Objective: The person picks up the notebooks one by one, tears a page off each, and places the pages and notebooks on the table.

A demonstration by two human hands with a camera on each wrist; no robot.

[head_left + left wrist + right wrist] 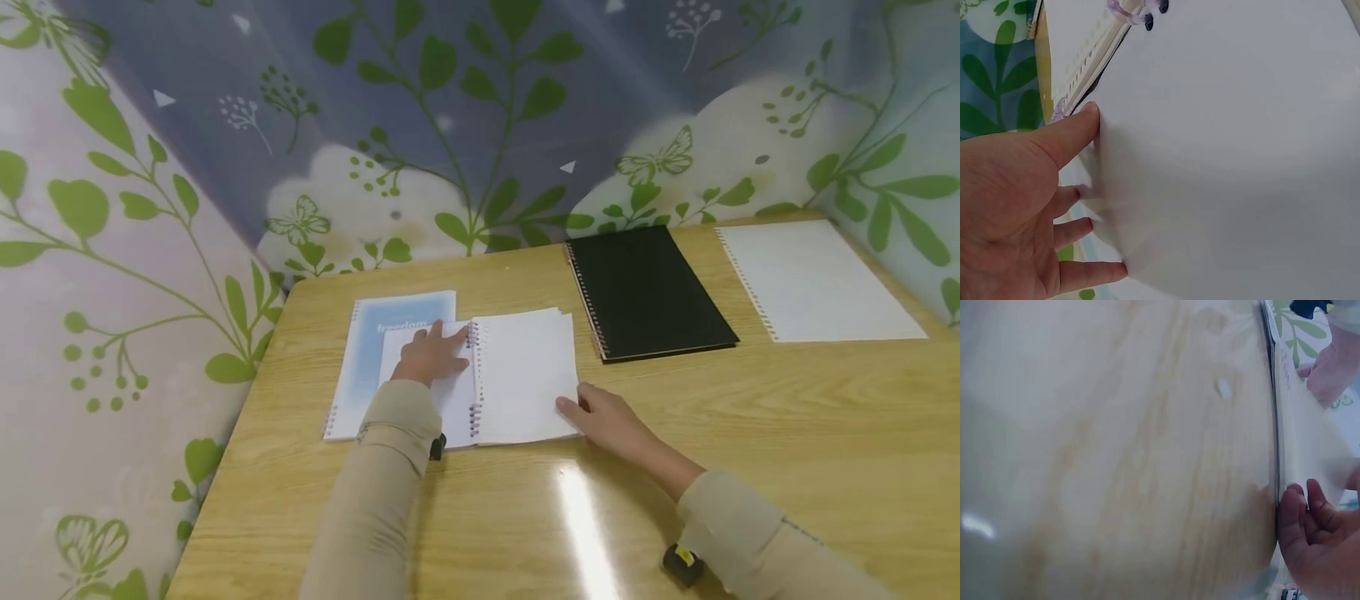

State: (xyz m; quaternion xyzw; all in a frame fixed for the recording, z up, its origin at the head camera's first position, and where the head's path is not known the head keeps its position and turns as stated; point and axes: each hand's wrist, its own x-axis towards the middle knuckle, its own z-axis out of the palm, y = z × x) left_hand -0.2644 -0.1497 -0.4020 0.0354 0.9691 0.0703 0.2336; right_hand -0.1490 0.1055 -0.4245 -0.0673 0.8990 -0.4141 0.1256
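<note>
A ring-bound notebook (525,379) lies open on the wooden table, its white pages facing up on both sides of purplish binder rings (475,419). My left hand (431,357) rests on the left page beside the rings. In the left wrist view, that hand's fingers (1092,273) are straight and spread, touching the white sheet (1229,162). At the right edge of the notebook, my right hand (609,423) holds the page stack, thumb on top. The right wrist view shows its curled fingers (1291,515) at the edge of the pages (1304,434).
Partly under the notebook's left side lies a blue-and-white cover (360,358) with "freedom" printed on it. A black punched cover (648,292) and a white punched sheet (821,283) lie at the back right. Leaf-patterned walls (480,125) border the wooden table (787,433).
</note>
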